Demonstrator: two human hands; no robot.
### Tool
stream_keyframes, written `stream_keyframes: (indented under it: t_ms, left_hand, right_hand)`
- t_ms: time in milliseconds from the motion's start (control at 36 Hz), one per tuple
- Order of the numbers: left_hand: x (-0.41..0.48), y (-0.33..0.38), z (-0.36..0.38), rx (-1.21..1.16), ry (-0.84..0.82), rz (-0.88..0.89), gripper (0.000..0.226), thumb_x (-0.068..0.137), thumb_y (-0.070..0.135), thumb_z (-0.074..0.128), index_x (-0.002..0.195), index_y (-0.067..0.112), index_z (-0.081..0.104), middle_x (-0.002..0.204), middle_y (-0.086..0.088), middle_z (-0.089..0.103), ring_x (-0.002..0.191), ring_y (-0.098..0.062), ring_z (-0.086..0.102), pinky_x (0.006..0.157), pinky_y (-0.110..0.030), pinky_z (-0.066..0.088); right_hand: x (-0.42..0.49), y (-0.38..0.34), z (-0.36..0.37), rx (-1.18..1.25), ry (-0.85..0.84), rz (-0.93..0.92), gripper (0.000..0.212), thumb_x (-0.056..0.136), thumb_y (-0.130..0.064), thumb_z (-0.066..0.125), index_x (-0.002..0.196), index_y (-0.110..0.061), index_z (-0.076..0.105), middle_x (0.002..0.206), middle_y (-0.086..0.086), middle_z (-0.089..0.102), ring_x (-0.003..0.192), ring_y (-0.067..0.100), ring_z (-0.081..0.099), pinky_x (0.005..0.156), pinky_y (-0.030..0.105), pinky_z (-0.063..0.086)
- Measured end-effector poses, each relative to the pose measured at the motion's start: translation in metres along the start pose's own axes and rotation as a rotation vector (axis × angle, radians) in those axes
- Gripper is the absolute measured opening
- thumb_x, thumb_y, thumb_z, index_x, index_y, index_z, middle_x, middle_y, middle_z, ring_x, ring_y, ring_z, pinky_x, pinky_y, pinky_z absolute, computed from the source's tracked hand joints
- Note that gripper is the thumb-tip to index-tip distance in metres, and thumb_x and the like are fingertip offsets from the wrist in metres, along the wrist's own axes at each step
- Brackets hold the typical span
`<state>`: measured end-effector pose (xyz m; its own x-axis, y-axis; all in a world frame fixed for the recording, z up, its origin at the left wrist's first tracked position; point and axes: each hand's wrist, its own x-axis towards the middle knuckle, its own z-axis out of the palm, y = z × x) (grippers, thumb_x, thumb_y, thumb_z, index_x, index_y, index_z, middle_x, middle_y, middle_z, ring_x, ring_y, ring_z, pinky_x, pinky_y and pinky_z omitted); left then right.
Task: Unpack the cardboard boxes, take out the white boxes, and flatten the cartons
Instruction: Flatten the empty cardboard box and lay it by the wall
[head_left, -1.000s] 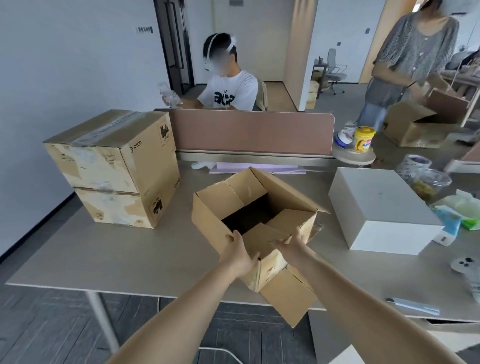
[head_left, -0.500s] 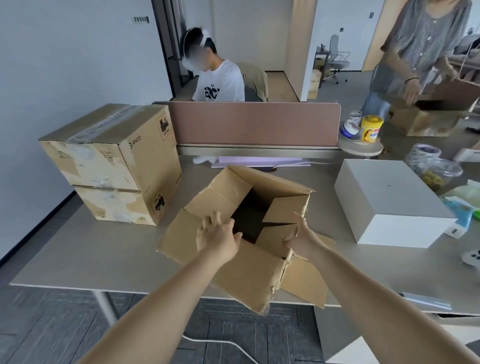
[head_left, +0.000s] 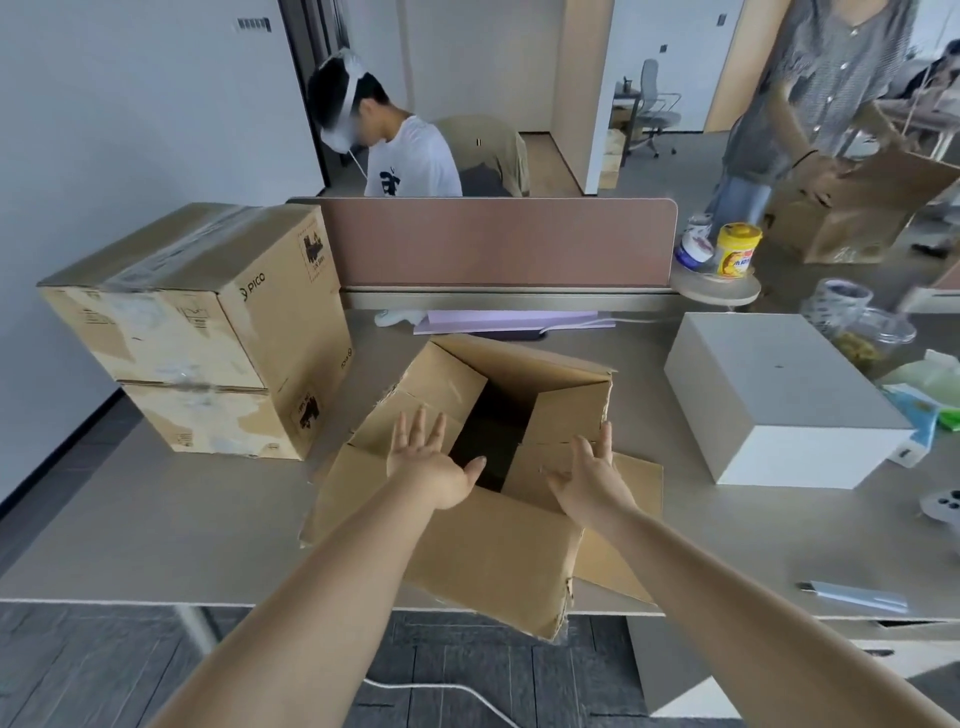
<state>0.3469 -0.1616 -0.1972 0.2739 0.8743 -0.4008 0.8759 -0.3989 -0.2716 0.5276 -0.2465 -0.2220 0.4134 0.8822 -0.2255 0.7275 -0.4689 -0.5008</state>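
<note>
Across the pale desk (head_left: 156, 519), in the head view, an open brown carton (head_left: 467, 551) is lying tilted toward the person, its near corner overhanging the desk edge. A white box (head_left: 779, 400) is sitting well apart to the right, already out of its packing. Two taped cartons (head_left: 197, 322) are standing stacked on the left, not yet opened. A brown divider (head_left: 493, 239) is closing off the far side of the desk, and a slim grey tool (head_left: 852, 595) is lying near the right front edge.

The left hand (head_left: 423, 460) is reaching over the carton's left flap with fingers straight and spread, palm down. The right hand (head_left: 592, 478) is doing the same over the right flap, fingers fanned. Neither is gripping anything; whether the palms are actually touching the cardboard is hard to tell.

The person seems to be flattening this carton. To do it well, both palms should be pressing on opposite walls so the carton is folding along its existing creases rather than buckling. Since the carton is hanging off the desk, sliding it further onto the surface first should be keeping it from tipping to the floor.
</note>
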Motion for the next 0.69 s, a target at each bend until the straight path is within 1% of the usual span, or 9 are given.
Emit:
stream_keyframes:
  t_ms: [83, 139, 222, 278, 333, 444, 556, 639, 694]
  left_hand:
    - [-0.002, 0.001, -0.001, 0.03, 0.005, -0.004, 0.08, 0.089, 0.069, -0.007, 0.152, 0.03, 0.024, 0.156, -0.006, -0.029, 0.138, -0.034, -0.035, 0.11, -0.054, -0.023]
    - [-0.005, -0.001, 0.0, 0.012, 0.039, 0.016, 0.074, 0.091, 0.068, -0.006, 0.153, 0.035, 0.017, 0.155, -0.008, -0.029, 0.139, -0.037, -0.033, 0.11, -0.055, -0.022]
    - [-0.012, -0.005, 0.002, 0.017, 0.109, 0.029, 0.072, 0.092, 0.067, -0.006, 0.154, 0.033, 0.007, 0.155, -0.008, -0.029, 0.14, -0.036, -0.032, 0.112, -0.055, -0.021]
    - [-0.015, -0.008, 0.005, 0.021, 0.163, 0.035, 0.073, 0.091, 0.067, -0.006, 0.154, 0.03, -0.001, 0.156, -0.007, -0.028, 0.141, -0.033, -0.03, 0.113, -0.055, -0.018]
    - [-0.018, -0.011, 0.008, 0.029, 0.237, 0.046, 0.076, 0.091, 0.067, -0.006, 0.154, 0.026, -0.007, 0.157, -0.006, -0.025, 0.143, -0.032, -0.027, 0.114, -0.054, -0.016]
    - [-0.022, -0.018, 0.012, 0.032, 0.387, 0.043, 0.076, 0.091, 0.066, -0.006, 0.153, 0.022, -0.011, 0.158, -0.004, -0.022, 0.145, -0.029, -0.023, 0.115, -0.055, -0.014]
    - [-0.026, -0.034, 0.007, 0.007, 0.552, -0.016, 0.071, 0.095, 0.062, -0.001, 0.152, 0.022, -0.013, 0.155, -0.008, -0.029, 0.143, -0.031, -0.025, 0.115, -0.056, -0.014]
    - [-0.025, -0.049, 0.0, 0.003, 0.64, -0.11, 0.071, 0.096, 0.06, 0.007, 0.15, 0.021, -0.019, 0.15, -0.012, -0.039, 0.142, -0.034, -0.027, 0.114, -0.058, -0.014]
    - [-0.023, -0.061, -0.003, -0.004, 0.66, -0.184, 0.079, 0.096, 0.058, 0.017, 0.148, 0.015, -0.024, 0.149, -0.012, -0.042, 0.141, -0.034, -0.027, 0.113, -0.06, -0.013]
  right_hand:
    - [-0.001, 0.002, -0.001, 0.006, 0.003, -0.015, 0.065, 0.094, -0.051, 0.048, 0.148, -0.025, 0.021, 0.158, 0.003, -0.023, 0.13, 0.036, 0.044, 0.091, 0.039, 0.052]
    - [-0.002, 0.002, -0.001, 0.001, -0.001, -0.037, 0.063, 0.095, -0.051, 0.047, 0.147, -0.025, 0.023, 0.158, 0.002, -0.022, 0.132, 0.037, 0.041, 0.094, 0.04, 0.051]
    - [-0.005, -0.001, -0.002, -0.027, -0.013, -0.062, 0.06, 0.096, -0.049, 0.045, 0.146, -0.022, 0.025, 0.159, 0.004, -0.019, 0.139, 0.038, 0.029, 0.101, 0.042, 0.046]
    - [-0.007, -0.005, -0.003, -0.048, -0.028, -0.063, 0.061, 0.098, -0.049, 0.042, 0.148, -0.022, 0.022, 0.159, 0.005, -0.018, 0.144, 0.04, 0.014, 0.106, 0.044, 0.039]
    - [-0.01, -0.01, -0.003, -0.075, -0.048, -0.048, 0.064, 0.098, -0.05, 0.039, 0.151, -0.025, 0.016, 0.16, 0.004, -0.017, 0.146, 0.041, 0.002, 0.11, 0.047, 0.032]
    - [-0.011, -0.015, 0.002, -0.159, -0.054, -0.016, 0.066, 0.096, -0.058, 0.034, 0.152, -0.031, 0.012, 0.161, 0.001, -0.014, 0.145, 0.043, -0.004, 0.113, 0.056, 0.022]
    - [-0.012, -0.017, 0.007, -0.271, -0.032, -0.038, 0.063, 0.095, -0.063, 0.028, 0.15, -0.035, 0.017, 0.161, 0.0, -0.015, 0.144, 0.042, -0.016, 0.112, 0.065, 0.005]
    - [-0.016, -0.019, 0.007, -0.366, -0.013, -0.136, 0.058, 0.096, -0.062, 0.025, 0.149, -0.04, 0.021, 0.16, -0.001, -0.016, 0.142, 0.039, -0.024, 0.11, 0.065, -0.007]
    - [-0.02, -0.021, 0.006, -0.395, -0.02, -0.191, 0.054, 0.097, -0.061, 0.022, 0.147, -0.042, 0.027, 0.16, -0.001, -0.015, 0.142, 0.037, -0.025, 0.11, 0.063, -0.012]
